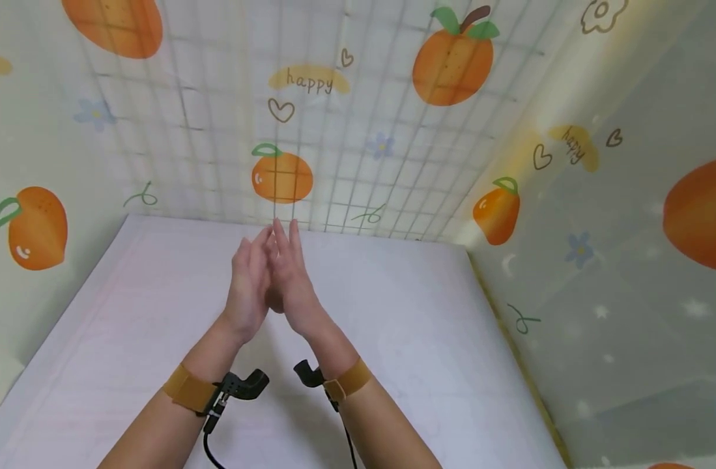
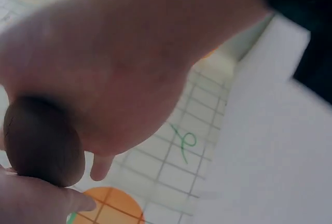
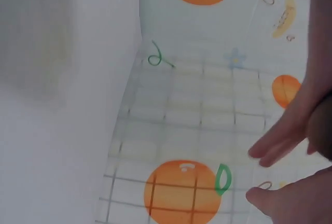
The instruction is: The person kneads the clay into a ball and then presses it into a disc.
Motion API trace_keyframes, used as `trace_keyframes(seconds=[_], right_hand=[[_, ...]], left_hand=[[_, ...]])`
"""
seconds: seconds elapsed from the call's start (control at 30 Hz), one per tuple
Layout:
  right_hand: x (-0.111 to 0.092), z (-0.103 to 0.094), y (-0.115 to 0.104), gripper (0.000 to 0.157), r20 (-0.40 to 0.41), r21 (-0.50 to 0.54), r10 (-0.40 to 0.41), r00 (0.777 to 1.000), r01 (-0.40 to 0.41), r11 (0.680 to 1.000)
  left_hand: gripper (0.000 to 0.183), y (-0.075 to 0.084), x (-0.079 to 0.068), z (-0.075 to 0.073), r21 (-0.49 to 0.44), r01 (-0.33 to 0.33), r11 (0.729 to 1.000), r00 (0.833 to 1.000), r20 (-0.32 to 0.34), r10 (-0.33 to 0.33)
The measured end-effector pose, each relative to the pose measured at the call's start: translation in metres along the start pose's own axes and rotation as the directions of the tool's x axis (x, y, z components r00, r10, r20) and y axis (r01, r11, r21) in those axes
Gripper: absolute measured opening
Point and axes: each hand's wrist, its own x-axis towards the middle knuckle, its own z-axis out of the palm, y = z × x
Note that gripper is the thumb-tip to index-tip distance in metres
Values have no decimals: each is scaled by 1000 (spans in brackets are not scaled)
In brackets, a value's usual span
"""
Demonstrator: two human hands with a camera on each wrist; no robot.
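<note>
A dark brown egg-shaped object (image 2: 44, 143) is between my two palms; its kind cannot be told. In the head view only its lower end (image 1: 275, 301) shows below the palms. My left hand (image 1: 249, 286) and right hand (image 1: 296, 286) face each other above the table, fingers mostly straight and pointing away from me. In the left wrist view, the right hand (image 2: 109, 73) lies along one side of the object and the left hand (image 2: 31, 200) touches the other. The right wrist view shows the fingertips apart, with the object partly cut off at the edge.
Below the hands spreads a white tabletop (image 1: 393, 339). Behind it hangs a fruit-patterned curtain (image 1: 346, 130) over a wire grid, with more patterned curtain (image 1: 615, 312) on the right. Both wrists wear brown straps with small black cameras (image 1: 246, 384) and trailing cables.
</note>
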Motion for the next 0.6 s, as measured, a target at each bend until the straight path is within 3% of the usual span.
trace_keyframes(seconds=[0.1,0.27,0.43,0.6], right_hand=[[-9,5,-8,86,45,-28,-50,998,52,998],[-13,7,-22,91,83,-161,-160,984,172,972],[-2,0,-19,81,36,-138,-98,995,102,985],[6,-4,-5,79,-8,-56,-42,999,42,998]], left_hand=[[87,0,3,-4,11,24,1000,999,-29,-24],[85,-10,1,-4,1,73,997,996,-49,-73],[81,-14,-5,6,10,48,999,999,-18,-47],[81,-6,-5,10,15,8,1000,1000,-24,-7]])
